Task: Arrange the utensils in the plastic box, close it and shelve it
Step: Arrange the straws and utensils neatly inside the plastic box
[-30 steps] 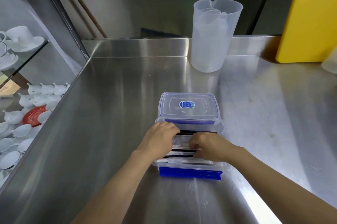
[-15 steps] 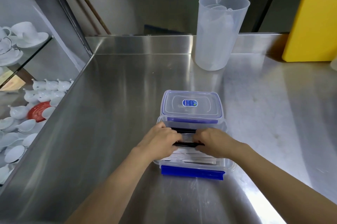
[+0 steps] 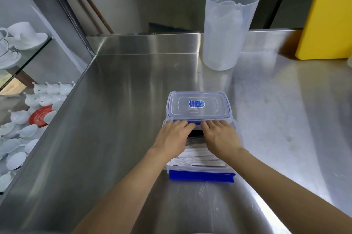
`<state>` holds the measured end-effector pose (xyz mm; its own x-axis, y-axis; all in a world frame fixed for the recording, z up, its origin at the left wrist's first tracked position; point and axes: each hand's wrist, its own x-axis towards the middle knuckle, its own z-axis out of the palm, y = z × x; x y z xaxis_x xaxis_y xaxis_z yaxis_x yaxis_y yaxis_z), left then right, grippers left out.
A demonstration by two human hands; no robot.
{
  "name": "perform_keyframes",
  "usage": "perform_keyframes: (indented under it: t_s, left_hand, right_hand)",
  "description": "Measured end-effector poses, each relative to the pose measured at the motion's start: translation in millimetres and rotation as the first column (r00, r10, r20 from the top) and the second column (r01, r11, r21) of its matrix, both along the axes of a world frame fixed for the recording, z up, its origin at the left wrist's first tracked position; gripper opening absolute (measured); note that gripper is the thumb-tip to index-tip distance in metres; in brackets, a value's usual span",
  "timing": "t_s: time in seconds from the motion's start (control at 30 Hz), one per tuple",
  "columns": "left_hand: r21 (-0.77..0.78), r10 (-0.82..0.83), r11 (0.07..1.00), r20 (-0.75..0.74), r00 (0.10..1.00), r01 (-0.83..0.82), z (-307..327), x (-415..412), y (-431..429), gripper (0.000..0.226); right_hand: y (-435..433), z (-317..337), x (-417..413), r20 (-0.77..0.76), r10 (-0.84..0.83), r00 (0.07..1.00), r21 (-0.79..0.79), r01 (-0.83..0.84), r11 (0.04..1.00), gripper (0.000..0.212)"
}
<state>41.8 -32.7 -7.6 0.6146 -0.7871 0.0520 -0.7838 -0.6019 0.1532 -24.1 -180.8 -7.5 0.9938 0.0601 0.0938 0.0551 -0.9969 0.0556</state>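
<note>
Over the open plastic box (image 3: 200, 165) near the steel counter's (image 3: 123, 119) front edge, I see the left hand (image 3: 174, 136) and right hand (image 3: 222, 135) lying flat, grasping nothing, fingertips now at the lid's (image 3: 198, 105) blue edge, further forward than before; the light, slick wrapped utensils (image 3: 198, 156) want gentle pressing, I judge

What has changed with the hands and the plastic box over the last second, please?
Both hands slid away from the person, off the middle of the utensils to the far rim of the open plastic box. The left hand and right hand now lie flat, fingertips at the near edge of the lid. Box, lid and clear pitcher kept their places.
</note>
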Motion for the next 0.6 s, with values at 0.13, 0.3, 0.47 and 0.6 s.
perform_keyframes:
  t_s: [0.13,0.3,0.47,0.6]
  left_hand:
    - [0.001,-0.103,0.995,0.009,0.995,0.103,3.2,-0.2,3.8,0.024]
    - [0.102,-0.027,0.994,-0.003,1.000,0.027,2.5,-1.5,2.1,0.021]
    - [0.064,-0.007,0.998,-0.021,1.000,0.009,4.4,-1.9,2.0,0.023]
    - [0.089,-0.010,0.996,-0.009,1.000,0.011,1.5,-1.8,1.9,0.025]
  right_hand:
    - [-2.3,-1.2,1.0,0.014,-0.018,1.000,0.024,0.018,1.000,0.037]
    - [-7.6,-8.9,1.3,-0.082,0.004,0.997,0.107,0.005,0.994,0.034]
    - [-6.9,-7.7,3.2,-0.125,0.053,0.991,0.197,-0.028,0.980,0.020]
    - [-6.2,-7.1,2.2,-0.123,0.062,0.990,0.247,-0.030,0.969,0.020]
